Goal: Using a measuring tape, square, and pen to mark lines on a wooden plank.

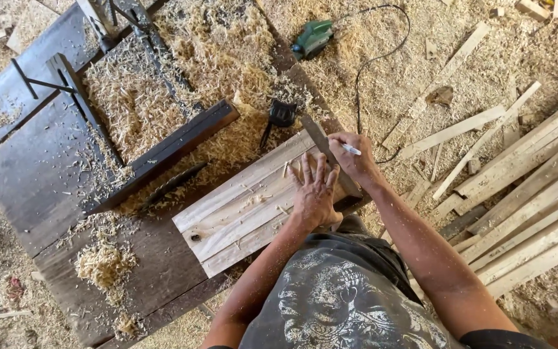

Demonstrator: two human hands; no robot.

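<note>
left hand (314, 194): flat, fingers spread, pinning one pale plank (247, 207) on the worktop (40, 174)
right hand (353, 158): pinching one white marker (351, 149) against one steel square (330, 161)
floor: one green power tool (312, 37)

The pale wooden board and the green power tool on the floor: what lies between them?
In the head view, between pale board and green power tool: sawdust-covered bench, small black tool.
</note>
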